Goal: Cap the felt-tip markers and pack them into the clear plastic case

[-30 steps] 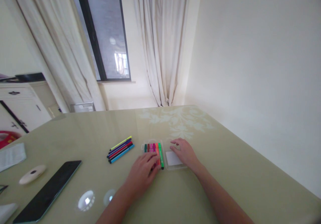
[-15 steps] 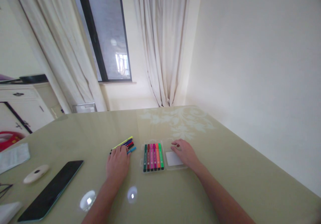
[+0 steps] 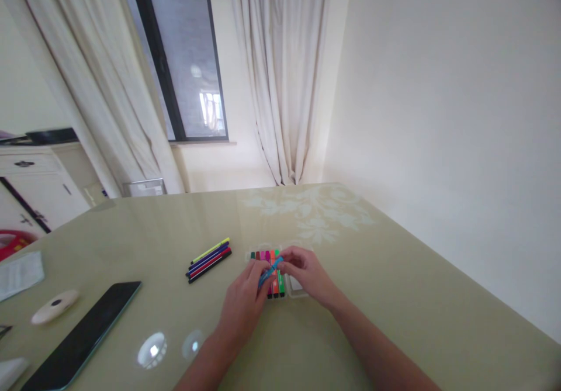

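A blue marker [image 3: 270, 272] is held aslant over the clear plastic case [image 3: 287, 294]. My left hand [image 3: 242, 297] has its fingers closed around the lower part of it. At its upper right end, the fingertips of my right hand [image 3: 312, 275] pinch the marker. Beneath both hands, a row of coloured markers [image 3: 281, 284] lies in the case, partly covered by my left hand. The case's open lid, with a white card [image 3: 296, 284] in it, is mostly hidden under my right hand. Several loose markers [image 3: 209, 261], yellow, dark blue, red and black, lie side by side to the left.
At the left of the glossy table [image 3: 350, 251] are a black tablet-like slab [image 3: 85, 332], a white oval object [image 3: 56, 307] and a folded pale cloth or paper [image 3: 21, 274]. A wall [image 3: 438, 145] runs along the right side. Curtains [image 3: 284, 75] hang behind.
My left hand has taken the blue marker from the loose group and carried it right, over the case. My right hand has moved left from the lid to the marker's end.
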A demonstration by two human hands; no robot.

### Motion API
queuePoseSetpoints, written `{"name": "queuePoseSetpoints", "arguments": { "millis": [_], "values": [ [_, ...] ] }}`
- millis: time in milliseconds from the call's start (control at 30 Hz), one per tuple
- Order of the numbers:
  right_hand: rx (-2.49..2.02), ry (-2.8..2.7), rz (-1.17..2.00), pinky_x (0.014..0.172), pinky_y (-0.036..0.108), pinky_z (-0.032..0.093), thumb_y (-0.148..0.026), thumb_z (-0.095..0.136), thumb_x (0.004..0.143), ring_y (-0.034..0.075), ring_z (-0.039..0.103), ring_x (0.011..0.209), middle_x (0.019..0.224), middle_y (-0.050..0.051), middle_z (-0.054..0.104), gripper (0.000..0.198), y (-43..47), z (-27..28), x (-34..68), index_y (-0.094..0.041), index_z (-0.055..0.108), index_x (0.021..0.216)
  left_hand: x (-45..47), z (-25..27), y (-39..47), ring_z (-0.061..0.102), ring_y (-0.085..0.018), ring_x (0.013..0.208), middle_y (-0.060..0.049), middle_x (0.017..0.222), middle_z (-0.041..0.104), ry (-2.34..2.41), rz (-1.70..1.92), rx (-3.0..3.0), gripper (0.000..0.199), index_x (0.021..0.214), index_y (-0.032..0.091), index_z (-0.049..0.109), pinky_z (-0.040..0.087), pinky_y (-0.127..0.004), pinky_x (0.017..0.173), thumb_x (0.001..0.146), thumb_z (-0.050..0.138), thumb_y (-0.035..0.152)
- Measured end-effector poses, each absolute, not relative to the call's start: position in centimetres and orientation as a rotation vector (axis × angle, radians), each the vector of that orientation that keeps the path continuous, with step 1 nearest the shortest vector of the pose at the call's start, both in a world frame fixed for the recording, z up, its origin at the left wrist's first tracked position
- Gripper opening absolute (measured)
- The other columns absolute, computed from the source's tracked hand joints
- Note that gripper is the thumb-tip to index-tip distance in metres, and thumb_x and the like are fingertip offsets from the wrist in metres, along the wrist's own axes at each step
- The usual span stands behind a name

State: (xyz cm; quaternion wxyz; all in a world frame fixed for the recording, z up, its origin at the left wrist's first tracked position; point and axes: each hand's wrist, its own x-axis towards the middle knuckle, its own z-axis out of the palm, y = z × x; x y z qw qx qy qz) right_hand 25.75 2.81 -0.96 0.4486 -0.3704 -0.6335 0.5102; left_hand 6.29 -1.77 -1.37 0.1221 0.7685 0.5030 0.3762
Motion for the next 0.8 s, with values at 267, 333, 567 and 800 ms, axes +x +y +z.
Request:
{"name": "queuePoseSetpoints", "arguments": {
  "millis": [267, 333, 567, 800],
  "values": [
    [-0.989, -1.317, 1.209, 0.077, 0.031, 0.051, -0.045, 0.080, 0.077, 0.019, 0.069, 0.083, 0.084, 0.003, 0.075, 0.033, 3.4, 0.2, 27.7, -0.020, 0.075, 0.099, 6.5, -1.7, -1.9, 0.066, -0.019, 0.086, -0.004, 0.098, 0.069, 1.341, 1.209, 2.150, 0.021, 0.111, 0.024, 0.064, 0.054, -0.031, 0.079, 0.103, 0.049, 0.036],
    [-0.969, -1.309, 1.259, 0.078, 0.032, 0.052, -0.045, 0.079, 0.077, 0.019, 0.070, 0.085, 0.089, 0.004, 0.076, 0.034, 3.2, 0.2, 27.4, -0.020, 0.074, 0.100, 6.7, -2.0, -1.9, 0.066, -0.018, 0.081, -0.003, 0.095, 0.070, 1.332, 1.189, 2.118, 0.022, 0.113, 0.023, 0.064, 0.055, -0.030, 0.074, 0.103, 0.050, 0.037],
    [-1.032, -1.203, 1.102, 0.075, 0.032, 0.053, -0.051, 0.076, 0.078, 0.021, 0.071, 0.083, 0.092, 0.007, 0.078, 0.045, 4.0, -0.2, 28.1, -0.021, 0.067, 0.111, 7.3, -3.0, -2.3, 0.058, -0.026, 0.128, -0.008, 0.141, 0.063, 1.200, 0.834, 2.513, 0.041, 0.140, 0.026, 0.055, 0.047, -0.046, 0.110, 0.099, 0.059, 0.032],
    [-1.232, -1.317, 1.062, 0.064, 0.031, 0.052, -0.046, 0.074, 0.075, 0.021, 0.072, 0.074, 0.081, 0.007, 0.077, 0.036, 5.6, -2.0, 29.8, -0.018, 0.070, 0.099, 7.9, -2.7, -2.6, 0.060, -0.025, 0.127, -0.006, 0.137, 0.067, 1.230, 0.636, 2.638, 0.041, 0.136, 0.027, 0.058, 0.047, -0.046, 0.110, 0.096, 0.065, 0.025]
  ]
}}
